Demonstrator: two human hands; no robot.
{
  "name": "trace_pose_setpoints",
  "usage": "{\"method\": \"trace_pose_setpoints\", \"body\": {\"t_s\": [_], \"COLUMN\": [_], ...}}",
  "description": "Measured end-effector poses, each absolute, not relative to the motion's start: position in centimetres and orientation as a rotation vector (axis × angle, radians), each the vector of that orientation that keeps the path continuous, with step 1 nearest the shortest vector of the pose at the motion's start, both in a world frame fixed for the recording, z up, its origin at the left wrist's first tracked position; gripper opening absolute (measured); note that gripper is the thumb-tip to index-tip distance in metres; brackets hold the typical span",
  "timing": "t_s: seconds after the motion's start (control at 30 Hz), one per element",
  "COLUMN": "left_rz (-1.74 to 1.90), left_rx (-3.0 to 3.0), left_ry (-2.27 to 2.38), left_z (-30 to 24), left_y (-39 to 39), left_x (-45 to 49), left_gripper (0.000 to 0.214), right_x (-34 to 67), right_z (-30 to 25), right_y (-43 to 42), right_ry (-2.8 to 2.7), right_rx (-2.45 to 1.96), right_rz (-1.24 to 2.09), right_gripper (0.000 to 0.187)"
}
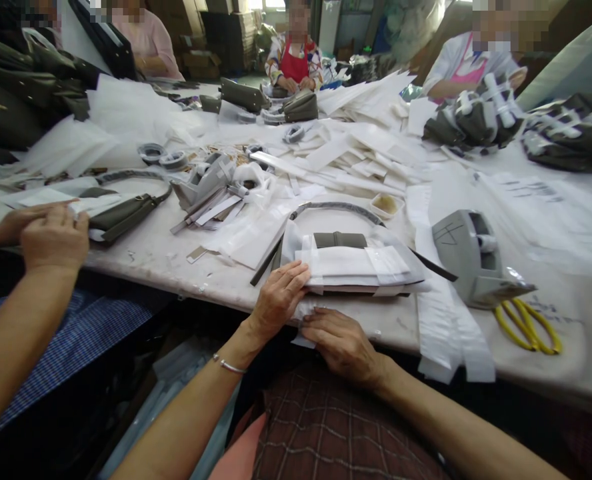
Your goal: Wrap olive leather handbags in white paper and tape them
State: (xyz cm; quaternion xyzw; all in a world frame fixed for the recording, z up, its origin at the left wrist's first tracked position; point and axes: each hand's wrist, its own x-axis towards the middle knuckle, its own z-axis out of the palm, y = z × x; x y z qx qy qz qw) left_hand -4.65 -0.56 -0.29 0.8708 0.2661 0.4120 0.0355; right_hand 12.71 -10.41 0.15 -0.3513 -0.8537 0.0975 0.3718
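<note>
A dark olive handbag [340, 239] lies in front of me at the table edge, with white paper [349, 265] over its front and its wrapped handle [333, 208] arching behind. My left hand [283, 293] grips the bag's left end, fingers on the white wrapping. Lower down, beside the table edge, my right hand [343, 343] has its fingers bent over a translucent strip [303, 340] just below the bag. Part of that strip is hidden by my fingers.
To the right stand a grey tape dispenser [463, 257] and yellow-handled scissors [529, 327]; white strips [443, 327] hang over the edge. At left, a co-worker's hands [56, 233] work on another bag [126, 217]. Paper piles [346, 157] and wrapped bags [476, 120] lie farther back.
</note>
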Motion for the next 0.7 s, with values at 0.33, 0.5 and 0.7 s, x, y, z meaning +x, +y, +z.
{"method": "trace_pose_setpoints", "body": {"t_s": [0.33, 0.5, 0.7], "left_rz": [1.226, 1.202, 1.224], "left_rx": [2.680, 2.693, 2.727], "left_ry": [0.834, 0.834, 0.841], "left_z": [-0.7, -0.7, -0.6], "left_y": [-0.3, -0.4, -0.8], "left_x": [-4.5, -4.6, -4.8], "left_gripper": [0.027, 0.028, 0.028], "right_x": [12.4, 12.7, 13.7], "right_z": [0.1, 2.5, 6.4], "right_y": [-12.9, -12.2, -7.7], "right_ry": [-2.019, -1.918, -1.909], "right_rx": [-0.960, -0.998, -1.169], "right_rz": [0.440, 0.604, 0.597], "right_gripper": [0.031, 0.020, 0.012]}}
